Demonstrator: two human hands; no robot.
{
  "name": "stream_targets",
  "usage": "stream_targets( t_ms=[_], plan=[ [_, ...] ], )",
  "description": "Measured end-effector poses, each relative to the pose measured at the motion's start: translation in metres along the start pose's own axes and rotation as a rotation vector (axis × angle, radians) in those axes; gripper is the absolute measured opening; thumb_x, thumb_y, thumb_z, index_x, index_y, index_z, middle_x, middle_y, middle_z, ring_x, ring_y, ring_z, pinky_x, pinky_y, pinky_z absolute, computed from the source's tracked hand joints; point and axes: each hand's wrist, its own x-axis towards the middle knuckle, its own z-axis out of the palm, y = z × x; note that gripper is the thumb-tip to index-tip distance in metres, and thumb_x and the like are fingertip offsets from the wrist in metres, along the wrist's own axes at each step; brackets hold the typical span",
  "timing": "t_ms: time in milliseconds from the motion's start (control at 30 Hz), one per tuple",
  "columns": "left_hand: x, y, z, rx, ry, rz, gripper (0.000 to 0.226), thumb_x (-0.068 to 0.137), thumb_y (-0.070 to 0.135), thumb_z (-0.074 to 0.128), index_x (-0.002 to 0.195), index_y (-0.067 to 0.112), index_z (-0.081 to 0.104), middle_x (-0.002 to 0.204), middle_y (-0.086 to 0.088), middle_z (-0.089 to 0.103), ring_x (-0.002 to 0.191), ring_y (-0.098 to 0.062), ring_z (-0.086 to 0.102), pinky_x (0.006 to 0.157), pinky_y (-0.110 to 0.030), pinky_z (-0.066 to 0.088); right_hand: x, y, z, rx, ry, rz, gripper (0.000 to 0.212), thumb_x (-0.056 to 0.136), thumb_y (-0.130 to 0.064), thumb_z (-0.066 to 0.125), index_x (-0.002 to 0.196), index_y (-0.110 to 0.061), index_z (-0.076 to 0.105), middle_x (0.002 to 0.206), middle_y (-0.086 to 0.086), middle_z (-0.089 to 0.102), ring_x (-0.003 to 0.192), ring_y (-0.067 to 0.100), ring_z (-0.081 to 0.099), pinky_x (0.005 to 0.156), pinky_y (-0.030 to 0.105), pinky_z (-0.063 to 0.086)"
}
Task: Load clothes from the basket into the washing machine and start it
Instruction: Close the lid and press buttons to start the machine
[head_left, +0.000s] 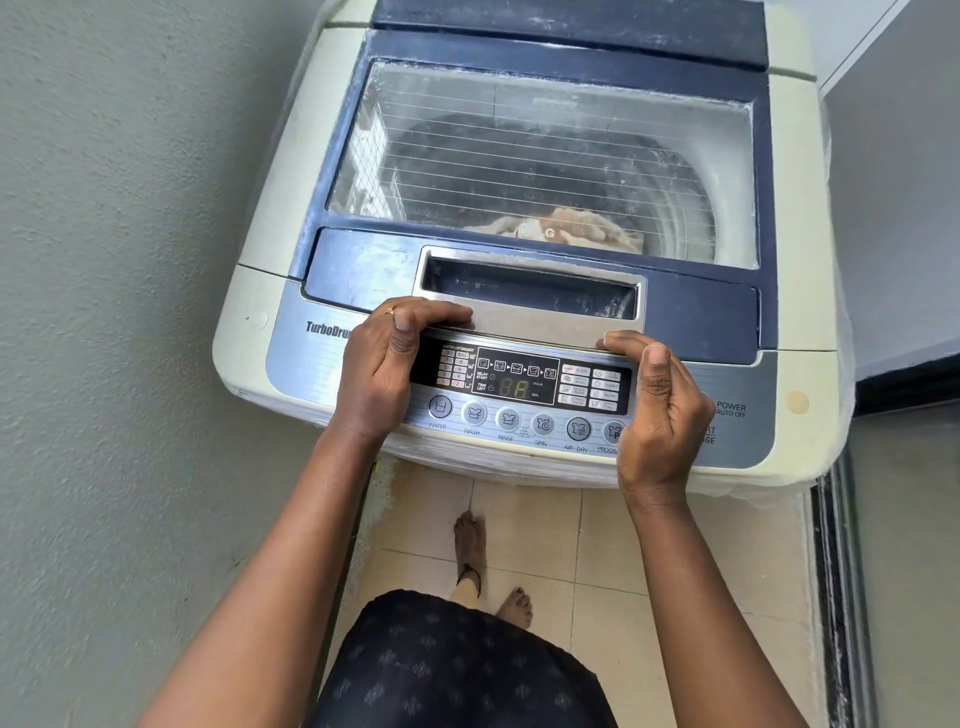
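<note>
Resting on the lid handle (530, 325), left hand (387, 364) fingers lie flat, right hand (662, 410) fingers curl, grip unclear. If the lid (701, 317) is not fully shut, the washing machine (270, 249) may not start.

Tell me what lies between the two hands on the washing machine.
In the head view, between the left hand and the right hand lie the lid's silver handle lip and, nearer, the lit display panel.

Cream washing machine (270, 208), navy lid (701, 322) with white-striped clear window; beige tiled floor (597, 545); black dress (467, 665), small grey motifs.
</note>
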Motion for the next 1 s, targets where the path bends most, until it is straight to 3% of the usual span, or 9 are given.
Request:
stream_targets(
  t_ms=[267,400,567,733,867,1000],
  plan=[
    [0.000,-0.001,0.000,-0.010,0.000,-0.007,0.075,0.096,0.059,0.008,0.105,0.017,0.070,0.102,0.001,0.071,0.105,-0.019,0.063,0.088,-0.048,0.049,0.000,-0.001,0.000,-0.013,-0.020,0.010,0.056,0.095,-0.032,0.026,0.096,0.004,0.069,0.098,0.013,0.070,0.090,0.017,0.064,0.077,0.002,0.045],
    [0.000,0.000,0.000,-0.002,-0.003,-0.008,0.074,0.096,0.059,0.008,0.105,0.018,0.069,0.103,0.001,0.071,0.105,-0.019,0.063,0.088,-0.048,0.049,0.000,-0.002,-0.001,0.005,-0.022,0.024,0.055,0.095,-0.034,0.026,0.095,0.002,0.068,0.096,0.009,0.069,0.089,0.008,0.062,0.077,0.003,0.045],
    [-0.001,0.003,0.000,0.018,-0.014,-0.014,0.077,0.095,0.061,0.008,0.106,0.016,0.070,0.103,0.001,0.071,0.105,-0.016,0.063,0.089,-0.044,0.048,0.004,-0.003,-0.002,0.106,0.010,0.084,0.051,0.095,-0.038,0.028,0.091,-0.006,0.069,0.093,0.006,0.070,0.093,0.019,0.067,0.084,0.026,0.050],
    [0.001,0.006,-0.003,-0.058,-0.033,-0.031,0.071,0.094,0.063,0.012,0.109,0.020,0.067,0.100,-0.001,0.071,0.103,-0.020,0.065,0.088,-0.050,0.049,0.005,-0.005,-0.004,0.178,0.011,0.136,0.045,0.094,-0.042,0.030,0.087,-0.019,0.068,0.093,0.012,0.071,0.092,0.029,0.068,0.083,0.037,0.053],
    [0.009,0.010,-0.006,-0.093,-0.078,-0.011,0.070,0.094,0.063,0.016,0.111,0.015,0.065,0.098,-0.005,0.072,0.100,-0.019,0.068,0.088,-0.047,0.052,0.010,-0.008,-0.002,0.197,-0.021,0.108,0.049,0.094,-0.058,0.033,0.087,-0.024,0.067,0.090,0.012,0.071,0.088,0.032,0.069,0.080,0.044,0.054],
    [0.015,0.007,-0.002,-0.109,-0.120,-0.008,0.072,0.093,0.064,0.016,0.112,0.014,0.064,0.097,-0.005,0.072,0.099,-0.017,0.069,0.089,-0.044,0.053,0.012,-0.009,-0.002,0.236,-0.047,0.126,0.044,0.094,-0.045,0.033,0.085,-0.020,0.069,0.087,0.013,0.070,0.087,0.034,0.069,0.080,0.050,0.055]
  ],
)
